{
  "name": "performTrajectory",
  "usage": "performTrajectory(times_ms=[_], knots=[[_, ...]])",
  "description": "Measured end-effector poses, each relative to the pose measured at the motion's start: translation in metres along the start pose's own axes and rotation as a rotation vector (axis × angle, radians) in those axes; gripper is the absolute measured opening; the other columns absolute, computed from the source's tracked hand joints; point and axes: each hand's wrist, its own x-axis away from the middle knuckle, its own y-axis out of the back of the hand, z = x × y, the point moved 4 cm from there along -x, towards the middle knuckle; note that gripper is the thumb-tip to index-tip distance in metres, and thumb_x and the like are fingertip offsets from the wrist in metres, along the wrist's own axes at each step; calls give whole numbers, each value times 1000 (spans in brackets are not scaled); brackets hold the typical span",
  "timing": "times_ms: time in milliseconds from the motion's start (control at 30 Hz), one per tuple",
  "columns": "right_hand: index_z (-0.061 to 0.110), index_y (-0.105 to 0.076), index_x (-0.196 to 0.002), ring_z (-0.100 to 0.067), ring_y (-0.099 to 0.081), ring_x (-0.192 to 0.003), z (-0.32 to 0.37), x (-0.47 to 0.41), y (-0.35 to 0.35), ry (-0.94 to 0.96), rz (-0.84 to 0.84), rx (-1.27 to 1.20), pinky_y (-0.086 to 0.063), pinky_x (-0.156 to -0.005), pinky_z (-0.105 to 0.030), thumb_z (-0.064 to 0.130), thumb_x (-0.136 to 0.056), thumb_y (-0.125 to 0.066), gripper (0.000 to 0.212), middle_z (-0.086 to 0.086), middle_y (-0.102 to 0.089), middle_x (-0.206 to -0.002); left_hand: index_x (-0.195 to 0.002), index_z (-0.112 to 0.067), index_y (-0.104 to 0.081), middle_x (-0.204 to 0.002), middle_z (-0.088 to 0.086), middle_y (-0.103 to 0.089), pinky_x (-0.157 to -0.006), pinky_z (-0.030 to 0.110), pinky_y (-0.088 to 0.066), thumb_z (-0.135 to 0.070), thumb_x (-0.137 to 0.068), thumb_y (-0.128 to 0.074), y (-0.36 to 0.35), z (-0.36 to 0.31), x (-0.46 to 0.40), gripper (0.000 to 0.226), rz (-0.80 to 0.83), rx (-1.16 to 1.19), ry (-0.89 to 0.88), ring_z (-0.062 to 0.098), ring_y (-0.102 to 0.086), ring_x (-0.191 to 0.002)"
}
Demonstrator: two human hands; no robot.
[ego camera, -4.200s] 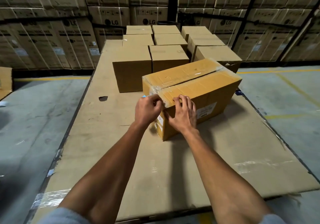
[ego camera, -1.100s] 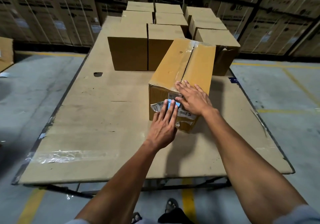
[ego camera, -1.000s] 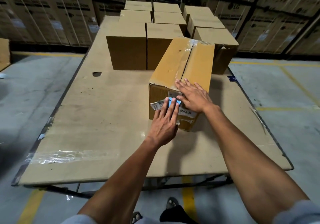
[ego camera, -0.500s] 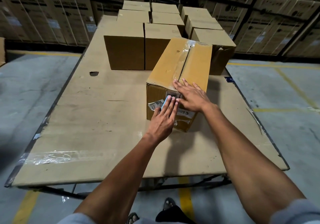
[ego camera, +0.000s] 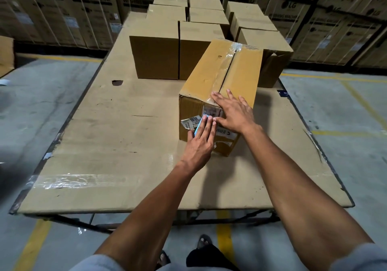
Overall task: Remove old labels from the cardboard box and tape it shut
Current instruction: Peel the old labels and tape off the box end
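The right hand [ego camera: 234, 113], fingers spread, steadied the cardboard box [ego camera: 222, 78] while the left hand [ego camera: 201, 138], fingers together, pressed a blue scraper [ego camera: 198, 127] under the near-face label [ego camera: 191, 122].

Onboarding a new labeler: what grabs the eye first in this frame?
Both hands on the near end of the taped cardboard box: the right hand lies flat over its top edge, while the left hand presses a light blue tool against a half-peeled label. Behind it, plain boxes crowd the table's far end.
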Motion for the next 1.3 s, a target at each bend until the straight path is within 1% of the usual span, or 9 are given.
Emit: performTrajectory(times_ms=[133, 300, 500, 633, 800, 900, 1000, 1167, 1300], knots=[[38, -15, -166, -22, -11, -163, 2, 2, 0, -18, -35, 35, -15, -130, -56, 53, -92, -71, 94, 16, -19, -173, -168, 2, -14, -178, 21, -10, -76, 46, -53, -2, -97, -20, -3, -1, 1, 71, 4, -35, 12, 37, -5, -166], [37, -16, -165, -25, -13, -162, 4, 3, -2, -28, -49, 70, -15, -129, -57, 55, -89, -74, 97, 13, -21, -173, -168, 2, -15, -178, 21, -10, -68, 41, -49, -1, -97, -25, -10, -1, 1, 71, -7, -25, 23, 37, -6, -166], [36, -10, -166, -28, -9, -163, 10, 4, -3, -66, -27, 142, -19, -128, -61, 64, -85, -73, 107, 8, -13, -176, -168, 3, -12, -178, 21, -6, -70, 42, -51, 6, -90, -37, -18, 2, 6, 81, 24, -29, 26, 38, -2, -166], [35, -2, -167, -28, -4, -163, 12, 8, -1, -54, -14, 176, -17, -129, -61, 72, -84, -68, 111, 6, -3, -176, -169, 1, -9, -179, 19, -2, -74, 45, -56, 6, -92, -33, -20, 5, 10, 80, 27, -8, 11, 35, 2, -166], [35, 7, -166, -27, 1, -163, 8, 7, 1, 2, 42, 185, -12, -129, -60, 74, -85, -65, 115, 8, 10, -175, -169, -5, -17, -179, 16, -10, -90, 51, -61, -10, -104, -50, -17, 14, 11, 74, -3, 88, -35, 30, -3, -167], [35, 8, -166, -26, 4, -163, 7, 6, 2, 14, 71, 188, -12, -130, -61, 73, -84, -66, 117, 9, 15, -174, -170, -7, -15, -179, 16, -8, -90, 51, -62, -10, -103, -55, -17, 18, 13, 78, -20, 89, -64, 30, -2, -167], [35, 8, -166, -26, 3, -163, 8, 7, 3, 14, 69, 185, -11, -129, -62, 72, -83, -68, 119, 9, 15, -174, -170, -10, -15, -180, 13, -3, -90, 49, -61, -11, -103, -55, -17, 18, 16, 78, -23, 90, -62, 27, 1, -167], [36, 10, -166, -26, -4, -163, 8, 8, 1, 18, 20, 206, -16, -127, -64, 73, -82, -69, 122, 10, 18, -173, -171, -12, -15, -181, 11, 0, -101, 56, -54, -14, -105, -55, -16, 17, 16, 77, -20, 89, -45, 26, 5, -167], [43, 9, -165, -26, -10, -162, 9, 7, 0, 41, 2, 209, -22, -125, -67, 74, -82, -68, 118, 12, 15, -173, -170, -9, -15, -180, 16, -1, -96, 54, -53, -10, -103, -55, -15, 15, 15, 78, -17, 105, -12, 30, 2, -167]])
